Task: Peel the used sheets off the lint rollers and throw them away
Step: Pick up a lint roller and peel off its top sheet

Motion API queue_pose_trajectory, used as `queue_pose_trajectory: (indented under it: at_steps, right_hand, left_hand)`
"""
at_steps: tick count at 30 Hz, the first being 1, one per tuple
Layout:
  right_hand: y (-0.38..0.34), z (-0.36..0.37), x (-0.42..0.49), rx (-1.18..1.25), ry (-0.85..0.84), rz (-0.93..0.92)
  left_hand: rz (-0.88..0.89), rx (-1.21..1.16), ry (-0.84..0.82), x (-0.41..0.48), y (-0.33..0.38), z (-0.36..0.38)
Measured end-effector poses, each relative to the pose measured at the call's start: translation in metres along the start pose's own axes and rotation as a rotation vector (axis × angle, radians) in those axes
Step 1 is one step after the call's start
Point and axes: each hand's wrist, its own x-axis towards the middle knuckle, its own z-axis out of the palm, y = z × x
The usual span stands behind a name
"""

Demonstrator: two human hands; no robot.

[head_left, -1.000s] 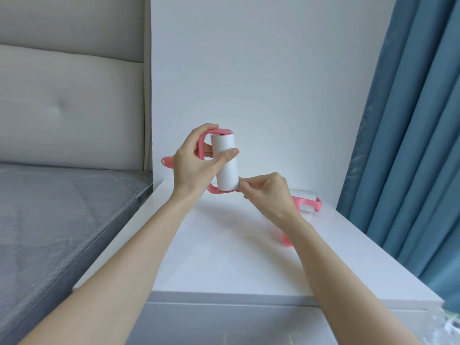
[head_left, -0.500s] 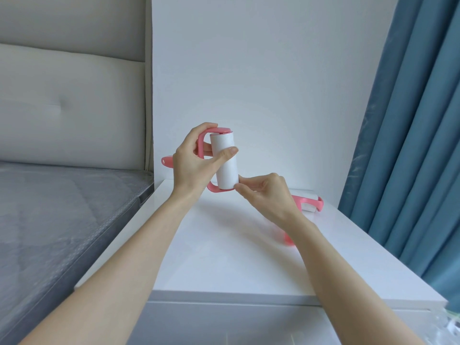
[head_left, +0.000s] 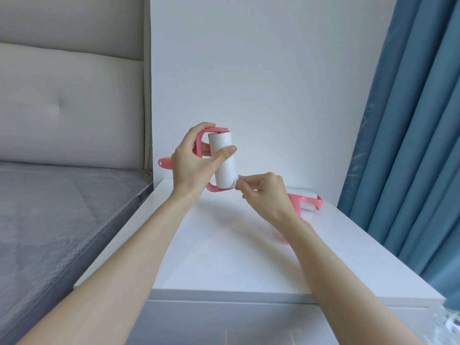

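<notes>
My left hand point(head_left: 193, 162) holds a pink lint roller point(head_left: 222, 162) upright above the white cabinet top point(head_left: 224, 250), thumb pressed on its white roll. My right hand point(head_left: 263, 191) pinches the lower right corner of the roll's outer sheet point(head_left: 235, 183), which lifts slightly off the roll. A second pink lint roller point(head_left: 307, 200) lies on the cabinet top behind my right wrist, partly hidden by it.
A grey mattress point(head_left: 57, 215) and padded headboard point(head_left: 69, 108) stand to the left of the cabinet. Blue curtains point(head_left: 410, 133) hang at the right. A clear plastic bag point(head_left: 450, 327) shows at the bottom right corner.
My right fingers have closed on the sheet's lower corner and drawn it a little away from the roll. The left hand keeps the roller nearly still.
</notes>
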Motion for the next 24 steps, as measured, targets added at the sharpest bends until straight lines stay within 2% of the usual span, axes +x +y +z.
queue_pose_trajectory:
  at_steps: [6,9,13,16,18,24]
  right_hand:
    - [0.002,-0.001,0.004,0.074,0.08,0.03]
    - [0.001,-0.007,0.008,0.295,0.1,0.167]
    - [-0.003,-0.015,0.007,0.537,0.023,0.243]
    - [-0.001,-0.01,0.008,0.404,0.001,0.182]
    - [0.0,-0.005,0.006,0.283,-0.081,0.148]
    - [0.002,-0.008,0.008,0.356,-0.069,0.126]
  left_hand:
    - [-0.036,-0.085,-0.014,0.005,0.002,-0.002]
    - [-0.058,-0.12,-0.055,0.007,0.0,-0.003]
    - [-0.101,-0.129,-0.103,0.006,-0.004,-0.002]
    - [-0.141,-0.128,-0.095,0.006,-0.002,-0.002]
    - [-0.173,-0.108,-0.111,0.004,-0.002,-0.001]
    - [-0.264,-0.126,-0.125,0.005,-0.005,-0.001]
